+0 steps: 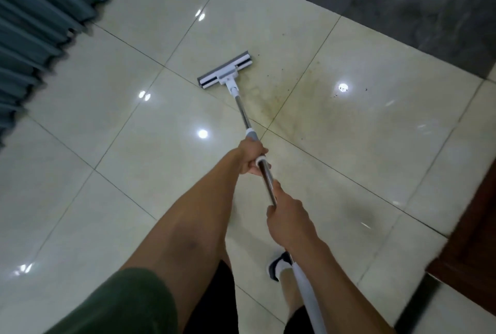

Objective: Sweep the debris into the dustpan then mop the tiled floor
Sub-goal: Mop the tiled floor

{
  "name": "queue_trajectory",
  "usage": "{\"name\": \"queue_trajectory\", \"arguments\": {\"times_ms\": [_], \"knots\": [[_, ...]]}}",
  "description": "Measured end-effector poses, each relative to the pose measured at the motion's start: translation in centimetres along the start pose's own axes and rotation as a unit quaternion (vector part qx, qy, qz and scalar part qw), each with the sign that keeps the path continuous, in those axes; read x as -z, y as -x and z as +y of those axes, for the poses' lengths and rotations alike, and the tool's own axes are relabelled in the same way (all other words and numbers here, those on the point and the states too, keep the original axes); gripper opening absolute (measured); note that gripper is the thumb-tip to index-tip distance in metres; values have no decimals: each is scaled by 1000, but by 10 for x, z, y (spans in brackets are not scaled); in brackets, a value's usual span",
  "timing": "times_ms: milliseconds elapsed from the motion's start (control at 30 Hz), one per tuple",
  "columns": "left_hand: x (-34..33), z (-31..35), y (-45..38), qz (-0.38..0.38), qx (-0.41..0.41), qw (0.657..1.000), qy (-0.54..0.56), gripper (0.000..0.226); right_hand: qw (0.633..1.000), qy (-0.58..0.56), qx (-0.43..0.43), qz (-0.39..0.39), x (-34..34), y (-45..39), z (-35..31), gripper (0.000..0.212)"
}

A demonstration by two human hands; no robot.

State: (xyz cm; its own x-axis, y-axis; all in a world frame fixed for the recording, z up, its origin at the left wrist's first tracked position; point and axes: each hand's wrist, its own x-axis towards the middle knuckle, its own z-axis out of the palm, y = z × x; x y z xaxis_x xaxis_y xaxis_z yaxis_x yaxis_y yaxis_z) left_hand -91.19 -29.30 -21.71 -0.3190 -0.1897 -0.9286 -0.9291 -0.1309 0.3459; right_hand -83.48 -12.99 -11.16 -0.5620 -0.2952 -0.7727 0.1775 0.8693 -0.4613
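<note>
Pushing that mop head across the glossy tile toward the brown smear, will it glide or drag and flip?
The mop head lies flat and wide on the tiled floor, so it probably will not flip. The glossy tile suggests an easy glide. The straight metal handle, gripped by the left hand and right hand, looks stiff.

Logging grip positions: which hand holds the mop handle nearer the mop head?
The left hand, gripping the mop handle by its grey-white collar; the right hand grips higher up, nearer the body.

A flat white-and-grey mop (226, 71) rests head-down on glossy cream tiles (107, 118) beside scattered dark specks (268, 75).
</note>
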Motion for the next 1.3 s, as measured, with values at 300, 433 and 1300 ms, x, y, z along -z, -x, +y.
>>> {"name": "queue_trajectory", "arguments": {"times_ms": [300, 433, 1300], "knots": [[-34, -18, 24, 3, -2, 998, 61, 37, 1000, -15, -22, -7, 16, 38, 19, 62], [-23, -3, 8, 16, -15, 996, 83, 52, 1000, -11, -21, -10, 23, 22, 1, 62], [219, 165, -130, -30, -70, 990, -115, 36, 980, -169, -93, 56, -38, -169, -259, 67]]}}
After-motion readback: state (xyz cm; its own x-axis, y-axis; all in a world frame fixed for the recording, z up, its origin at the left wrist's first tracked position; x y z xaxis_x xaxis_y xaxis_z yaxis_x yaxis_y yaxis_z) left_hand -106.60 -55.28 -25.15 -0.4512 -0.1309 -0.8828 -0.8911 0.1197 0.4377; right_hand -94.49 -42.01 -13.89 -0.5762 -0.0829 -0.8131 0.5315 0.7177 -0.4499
